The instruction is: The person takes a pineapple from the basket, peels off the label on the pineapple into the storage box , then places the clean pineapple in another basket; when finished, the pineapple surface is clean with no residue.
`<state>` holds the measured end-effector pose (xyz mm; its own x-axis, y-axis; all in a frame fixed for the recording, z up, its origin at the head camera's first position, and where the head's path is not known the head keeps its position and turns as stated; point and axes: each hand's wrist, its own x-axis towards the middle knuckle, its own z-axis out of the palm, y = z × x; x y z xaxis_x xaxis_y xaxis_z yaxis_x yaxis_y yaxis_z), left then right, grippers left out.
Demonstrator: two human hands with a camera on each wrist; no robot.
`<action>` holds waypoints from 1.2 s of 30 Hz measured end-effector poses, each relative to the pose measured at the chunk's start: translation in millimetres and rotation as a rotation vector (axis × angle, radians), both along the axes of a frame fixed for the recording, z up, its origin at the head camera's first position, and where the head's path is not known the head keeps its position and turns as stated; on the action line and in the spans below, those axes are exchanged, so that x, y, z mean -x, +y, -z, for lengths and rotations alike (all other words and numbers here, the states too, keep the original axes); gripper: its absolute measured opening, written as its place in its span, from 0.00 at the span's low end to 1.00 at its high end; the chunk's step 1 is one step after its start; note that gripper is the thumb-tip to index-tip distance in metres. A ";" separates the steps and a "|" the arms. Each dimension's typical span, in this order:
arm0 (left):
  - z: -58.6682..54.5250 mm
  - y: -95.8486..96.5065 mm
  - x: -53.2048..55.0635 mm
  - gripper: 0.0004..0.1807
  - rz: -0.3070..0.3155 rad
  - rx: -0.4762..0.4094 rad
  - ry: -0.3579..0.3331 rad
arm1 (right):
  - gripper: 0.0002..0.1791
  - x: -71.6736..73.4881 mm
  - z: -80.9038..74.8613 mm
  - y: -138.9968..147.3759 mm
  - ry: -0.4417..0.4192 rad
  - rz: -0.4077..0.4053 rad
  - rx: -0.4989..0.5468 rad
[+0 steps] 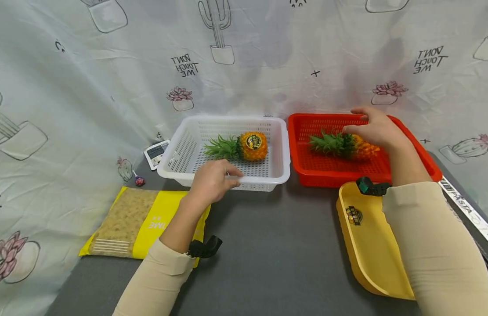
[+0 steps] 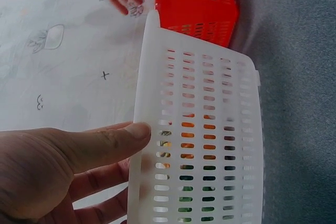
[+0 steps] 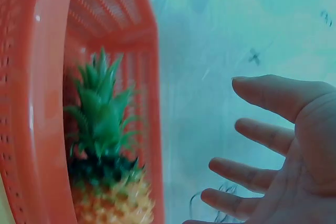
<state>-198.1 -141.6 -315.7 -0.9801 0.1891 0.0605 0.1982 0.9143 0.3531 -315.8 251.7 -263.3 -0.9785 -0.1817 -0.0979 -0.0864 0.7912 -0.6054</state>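
Note:
In the head view a white slotted basket [image 1: 176, 151] holds a toy-like pineapple [image 1: 253, 146] with a dark round label, lying on its side. My left hand [image 1: 214, 180] is at its near rim; in the left wrist view the thumb [image 2: 137, 131] lies outside the rim and the fingers go behind it, pinching the edge. To the right stands a red basket [image 1: 327, 179] with a second pineapple [image 1: 364, 149] lying in it. Above that fruit hovers my right hand [image 1: 376, 127], its fingers spread and apart from the pineapple, holding nothing.
A yellow tray [image 1: 376, 245] stands below the red basket, partly under the right sleeve. At left lie a yellow bag [image 1: 145, 219], a wrapped lollipop [image 1: 139, 181] and a small white device [image 1: 157, 153]. A printed curtain [image 1: 267, 57] hangs behind the baskets.

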 end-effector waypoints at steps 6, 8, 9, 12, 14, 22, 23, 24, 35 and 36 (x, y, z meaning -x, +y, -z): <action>1.2 0.7 -2.1 0.13 -0.006 0.010 0.013 | 0.43 -12.1 -6.2 -21.6 0.024 0.004 0.059; 1.4 0.3 -2.9 0.12 -0.011 0.005 0.016 | 0.43 -14.7 -7.9 -29.2 0.042 0.016 0.106; 1.6 0.2 -3.2 0.12 -0.010 0.005 0.018 | 0.43 -15.8 -8.8 -32.8 0.048 0.021 0.128; 2.2 0.2 -3.7 0.12 0.001 -0.002 0.027 | 0.42 -17.7 -11.0 -43.2 0.062 0.031 0.168; 2.7 0.5 -3.2 0.12 0.009 -0.005 0.036 | 0.41 -18.0 -11.9 -49.8 0.057 0.024 0.180; 5.1 1.3 -3.2 0.13 -0.002 0.005 0.032 | 0.32 -12.6 -5.0 -80.9 0.014 -0.053 0.242; 5.3 1.4 -3.3 0.13 -0.003 0.009 0.032 | 0.31 -11.3 -3.5 -84.6 0.000 -0.054 0.265; 5.4 1.5 -3.3 0.13 -0.005 0.012 0.034 | 0.31 -10.0 -2.0 -88.3 -0.011 -0.053 0.281; 4.3 1.7 -5.1 0.13 -0.009 0.031 0.032 | 0.29 6.1 10.7 -136.6 -0.063 -0.041 0.412; 4.2 1.5 -4.9 0.13 -0.009 0.030 0.031 | 0.29 8.6 13.6 -140.2 -0.062 -0.040 0.420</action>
<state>-193.2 -140.1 -319.9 -0.9796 0.1820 0.0850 0.1998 0.9263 0.3195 -324.4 111.5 -277.0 -0.9645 -0.2557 -0.0657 -0.0651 0.4716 -0.8794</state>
